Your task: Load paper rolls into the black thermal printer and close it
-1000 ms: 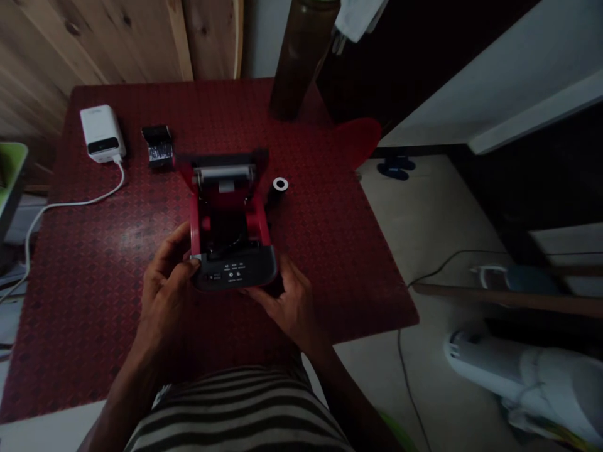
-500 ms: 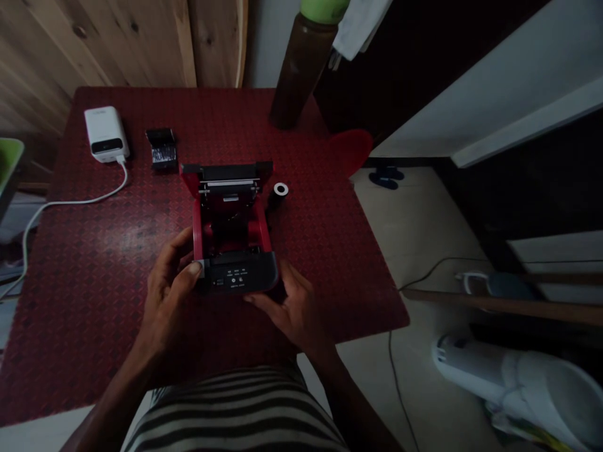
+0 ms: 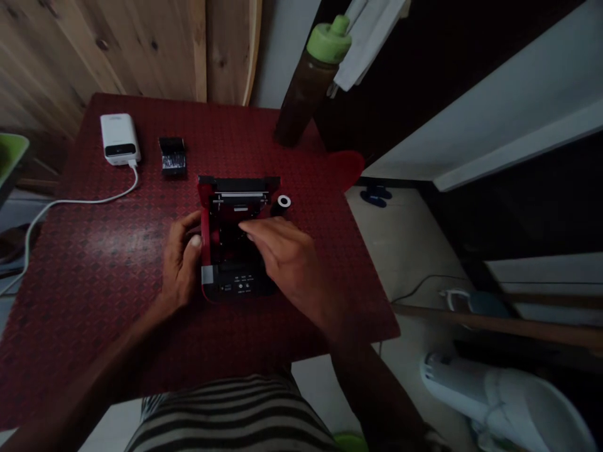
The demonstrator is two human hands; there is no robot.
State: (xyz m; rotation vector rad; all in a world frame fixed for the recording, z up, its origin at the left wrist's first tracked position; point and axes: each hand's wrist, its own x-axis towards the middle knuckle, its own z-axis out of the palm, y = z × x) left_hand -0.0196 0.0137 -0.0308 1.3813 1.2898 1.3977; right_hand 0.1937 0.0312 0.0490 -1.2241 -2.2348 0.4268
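A small red and black label printer (image 3: 240, 280) sits on the table in front of me, its lid (image 3: 238, 186) raised. My left hand (image 3: 181, 257) grips the printer's left side, thumb on the near side edge and fingers around the wall. My right hand (image 3: 287, 254) reaches over the printer's right side, fingertips pinched together over the dark inside. Whatever lies between those fingertips, if anything, is too dark to make out. Just right of the lid lies a small dark roll with a white ringed end (image 3: 284, 201), partly behind my right hand.
On the red patterned table (image 3: 122, 251) are a white power bank (image 3: 119, 132) with a white cable (image 3: 94, 200) and a black roll of shiny film (image 3: 173, 162). A tall brown bottle with a green cap (image 3: 304, 88) stands at the back. A red stool top (image 3: 347, 169) shows beyond the right edge.
My right hand has left the printer's front corner and moved up over its open inside, fingers now pinched. My left hand has slid farther back along the left side. The view has shifted slightly.
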